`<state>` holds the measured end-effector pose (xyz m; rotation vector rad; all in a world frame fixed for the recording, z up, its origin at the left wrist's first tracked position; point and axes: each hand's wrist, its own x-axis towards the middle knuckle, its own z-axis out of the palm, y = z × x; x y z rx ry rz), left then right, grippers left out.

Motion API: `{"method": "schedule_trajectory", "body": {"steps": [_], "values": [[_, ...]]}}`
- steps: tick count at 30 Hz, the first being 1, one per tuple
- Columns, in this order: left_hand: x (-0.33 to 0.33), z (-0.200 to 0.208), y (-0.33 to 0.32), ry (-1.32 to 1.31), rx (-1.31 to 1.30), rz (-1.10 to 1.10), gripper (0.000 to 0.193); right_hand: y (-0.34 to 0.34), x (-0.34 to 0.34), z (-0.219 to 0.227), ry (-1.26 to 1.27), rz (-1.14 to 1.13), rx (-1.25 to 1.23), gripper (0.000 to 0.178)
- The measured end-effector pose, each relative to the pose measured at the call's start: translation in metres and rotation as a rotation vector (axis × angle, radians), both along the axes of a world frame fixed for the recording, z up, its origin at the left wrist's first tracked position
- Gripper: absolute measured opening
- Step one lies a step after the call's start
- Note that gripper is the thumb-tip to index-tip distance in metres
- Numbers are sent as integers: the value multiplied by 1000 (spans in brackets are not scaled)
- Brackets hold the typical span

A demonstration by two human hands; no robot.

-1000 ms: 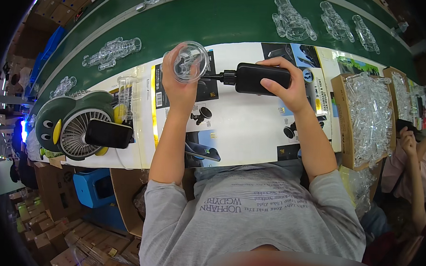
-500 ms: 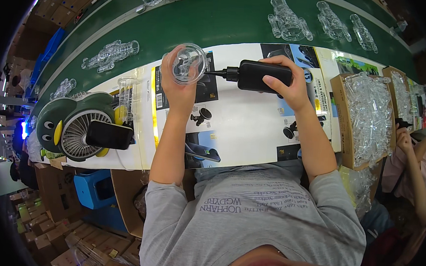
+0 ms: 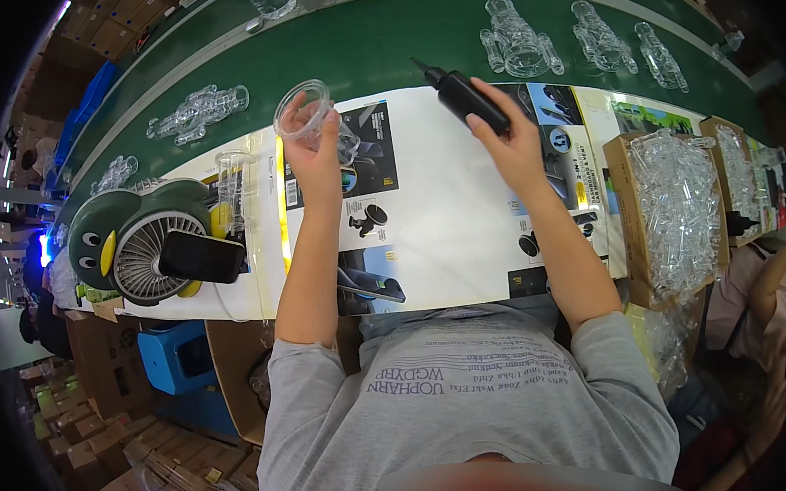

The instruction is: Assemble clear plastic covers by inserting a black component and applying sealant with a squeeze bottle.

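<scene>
Sitting at left is a penguin-shaped fan (image 3: 88,234), partly behind a phone (image 3: 200,258); next, the left hand (image 3: 316,155), grip closed around a clear part (image 3: 300,118) above the worktop (image 3: 449,217); then the right hand (image 3: 512,143), grip clamped on a black nozzle bottle (image 3: 467,100); farther right, a box (image 3: 627,219) of clear pieces (image 3: 683,214).

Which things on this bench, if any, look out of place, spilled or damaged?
The penguin-faced fan at left looks odd among the clear parts, and a dark phone overlaps it in this view. No spill or damage shows; the left hand holds a clear piece, the right hand a black bottle.
</scene>
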<state>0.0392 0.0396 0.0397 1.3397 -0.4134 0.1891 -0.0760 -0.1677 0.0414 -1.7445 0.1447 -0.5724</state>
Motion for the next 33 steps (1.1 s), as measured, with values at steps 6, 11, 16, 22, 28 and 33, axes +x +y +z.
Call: {"method": "schedule_trajectory", "body": {"steps": [6, 11, 16, 22, 28, 33], "values": [[0, 0, -1, 196, -186, -139, 40, 5, 15, -35, 92, -43, -679, 49], [-3, 4, -4, 172, -177, -367, 48, 29, 12, -26, 60, -53, -849, 57], [-14, -7, -1, 65, 8, -705, 65, 42, -2, -7, -142, 228, -497, 68], [-29, 0, -14, -23, 132, -686, 74, 32, -1, -5, 68, 247, 106, 52], [-18, 9, -15, 69, 70, -444, 45, -47, 33, -5, 149, -113, 576, 36], [-1, -9, 1, 101, 50, -347, 40, -74, 85, -16, -70, -88, 847, 25]]}}
